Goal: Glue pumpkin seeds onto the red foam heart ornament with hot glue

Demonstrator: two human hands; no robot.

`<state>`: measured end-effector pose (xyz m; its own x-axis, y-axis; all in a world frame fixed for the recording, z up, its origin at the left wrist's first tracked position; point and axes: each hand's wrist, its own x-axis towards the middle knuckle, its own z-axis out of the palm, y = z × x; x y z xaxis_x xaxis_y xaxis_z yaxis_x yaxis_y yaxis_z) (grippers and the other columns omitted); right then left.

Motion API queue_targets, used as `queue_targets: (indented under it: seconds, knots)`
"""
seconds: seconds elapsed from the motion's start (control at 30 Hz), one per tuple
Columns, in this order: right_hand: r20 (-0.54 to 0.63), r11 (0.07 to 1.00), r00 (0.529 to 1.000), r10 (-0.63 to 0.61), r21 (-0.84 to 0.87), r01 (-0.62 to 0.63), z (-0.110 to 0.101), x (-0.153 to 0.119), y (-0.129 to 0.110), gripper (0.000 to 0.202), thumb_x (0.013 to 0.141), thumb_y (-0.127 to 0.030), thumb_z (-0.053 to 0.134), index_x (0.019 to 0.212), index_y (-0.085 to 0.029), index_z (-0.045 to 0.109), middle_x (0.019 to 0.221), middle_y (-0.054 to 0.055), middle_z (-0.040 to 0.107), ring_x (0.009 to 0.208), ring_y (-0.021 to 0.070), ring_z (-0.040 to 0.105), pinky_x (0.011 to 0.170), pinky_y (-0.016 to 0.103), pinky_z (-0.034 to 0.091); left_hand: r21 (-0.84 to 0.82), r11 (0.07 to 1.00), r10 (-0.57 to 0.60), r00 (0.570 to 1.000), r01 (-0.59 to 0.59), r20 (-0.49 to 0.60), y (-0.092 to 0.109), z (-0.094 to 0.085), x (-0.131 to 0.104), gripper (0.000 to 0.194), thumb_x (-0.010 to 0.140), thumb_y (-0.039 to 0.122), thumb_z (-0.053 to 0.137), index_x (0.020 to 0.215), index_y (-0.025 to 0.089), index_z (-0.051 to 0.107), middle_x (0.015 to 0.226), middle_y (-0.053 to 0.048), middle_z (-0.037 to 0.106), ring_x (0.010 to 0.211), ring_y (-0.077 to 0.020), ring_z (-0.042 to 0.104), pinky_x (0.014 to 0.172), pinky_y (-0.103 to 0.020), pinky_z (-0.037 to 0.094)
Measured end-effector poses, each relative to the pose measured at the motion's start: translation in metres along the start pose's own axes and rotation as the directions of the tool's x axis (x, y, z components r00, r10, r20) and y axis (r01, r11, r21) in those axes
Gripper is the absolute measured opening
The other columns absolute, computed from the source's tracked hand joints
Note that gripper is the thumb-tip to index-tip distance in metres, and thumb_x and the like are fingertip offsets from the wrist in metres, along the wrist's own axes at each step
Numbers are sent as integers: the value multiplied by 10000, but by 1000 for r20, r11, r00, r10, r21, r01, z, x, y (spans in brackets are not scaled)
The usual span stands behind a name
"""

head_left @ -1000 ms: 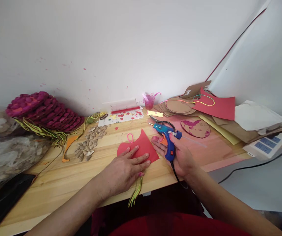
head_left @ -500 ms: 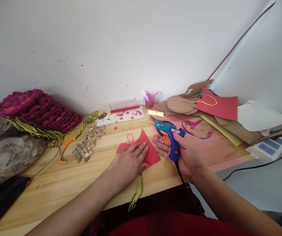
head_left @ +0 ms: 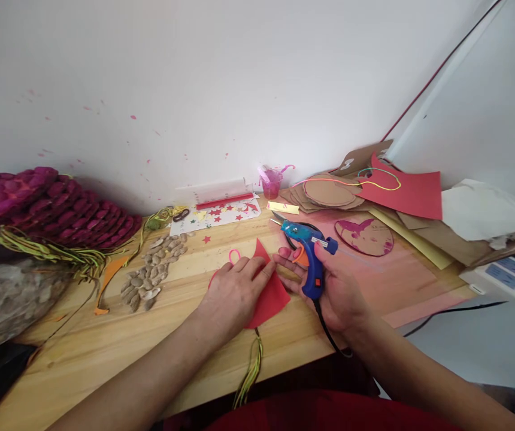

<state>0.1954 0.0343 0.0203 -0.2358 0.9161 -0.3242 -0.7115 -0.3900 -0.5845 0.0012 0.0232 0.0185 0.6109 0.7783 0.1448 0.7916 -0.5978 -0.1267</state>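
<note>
A blue glue gun [head_left: 315, 266] with an orange trigger rests in my right hand [head_left: 336, 287], its metal nozzle pointing up and left. My left hand [head_left: 235, 290] lies over a red sheet [head_left: 273, 302] on the table, fingers spread on its upper part and the thumb hidden. From beneath that hand a pink loop [head_left: 235, 256] sticks out at the top. A green-yellow tassel [head_left: 251, 371] hangs below the sheet, over the table's front edge. My right fingertips come close to the sheet's right side.
Several shells [head_left: 150, 269] lie left of my hands, beside an orange scrap [head_left: 109, 281]. Stacked purple pieces [head_left: 60, 206] stand far left. Behind are a pink-stained cup [head_left: 270, 182], scissors [head_left: 277, 218] and star cutouts [head_left: 215, 212]. Cardboard pieces [head_left: 329, 191] and red paper [head_left: 412, 194] fill the right.
My left hand has slid up over the red sheet, its fingers now near the sheet's right edge. My right fingertips have come closer to it. The view has shifted slightly.
</note>
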Motion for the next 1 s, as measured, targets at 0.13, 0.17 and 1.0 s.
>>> queue_targets:
  seconds: [0.13, 0.17, 1.0]
  knots:
    - [-17, 999, 1000, -25, -20, 25, 4, -1, 1, 266, 956, -403, 506, 1028, -223, 687, 1101, 79, 748, 1107, 272, 678, 945, 483, 537, 44, 999, 11, 997, -8, -71, -2, 3, 3, 443, 937, 154, 522, 1375, 219, 503, 1243, -112, 624, 920, -250, 631, 730, -383, 557]
    - [-19, 999, 999, -26, -28, 26, 4, -2, 1, 267, 958, -398, 502, 1039, -222, 686, 1085, 80, 751, 1090, 270, 684, 935, 482, 543, 51, 999, 21, 995, -16, -101, -3, 4, 2, 413, 941, 162, 521, 1351, 215, 522, 1260, -115, 619, 900, -245, 635, 716, -381, 563]
    - [310, -51, 945, -103, -951, 306, -6, -2, -36, 346, 953, -464, 467, 733, -216, 569, 521, -39, 532, 486, 147, 485, 504, 279, 356, 19, 991, 136, 954, -136, -265, -5, 9, -10, 231, 962, 126, 455, 1101, 89, 637, 1118, -142, 710, 922, -261, 682, 723, -383, 594]
